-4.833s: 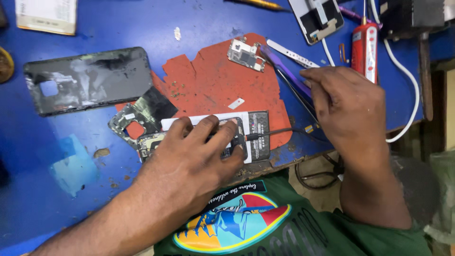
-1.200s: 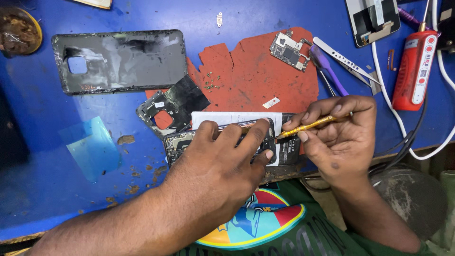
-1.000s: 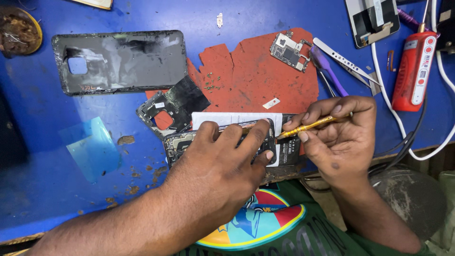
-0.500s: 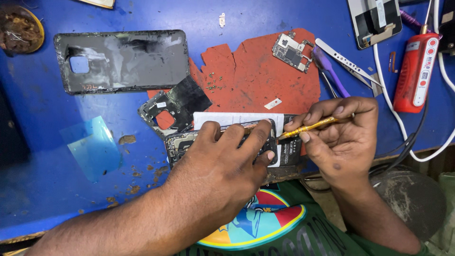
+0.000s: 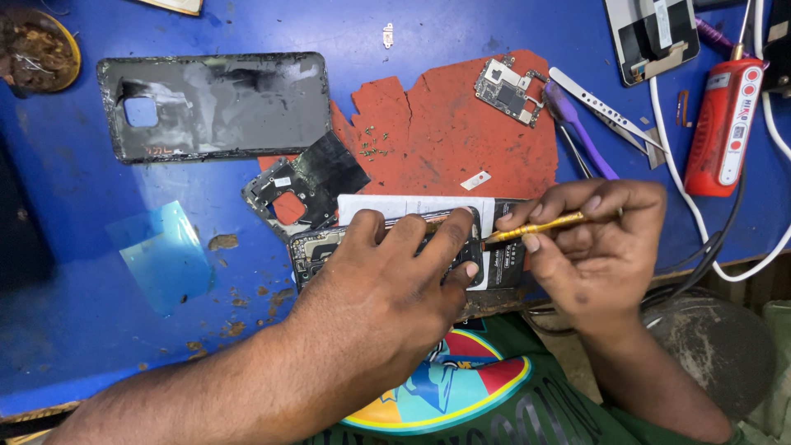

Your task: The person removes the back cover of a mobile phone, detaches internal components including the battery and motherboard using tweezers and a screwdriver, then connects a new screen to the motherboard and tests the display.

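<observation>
An opened phone body (image 5: 317, 247) lies at the near edge of the blue bench, its battery (image 5: 503, 255) partly showing. My left hand (image 5: 387, 280) presses flat on it, fingers spread over the middle. My right hand (image 5: 597, 247) pinches a thin yellow-handled tool (image 5: 535, 228) whose tip points left and meets the phone right beside my left fingertips. A black inner cover plate (image 5: 309, 185) lies just behind the phone.
A red work mat (image 5: 445, 140) holds a small circuit board (image 5: 507, 89) and loose screws (image 5: 375, 142). The phone's black back cover (image 5: 214, 103) lies at left, a blue film (image 5: 161, 251) below it. Tweezers (image 5: 606, 107), a purple tool (image 5: 577, 136) and a red device (image 5: 729, 124) sit at right.
Nearly five seconds ago my right hand was resting farther right without the tool at the phone. Over the last second both hands have held steady on the phone.
</observation>
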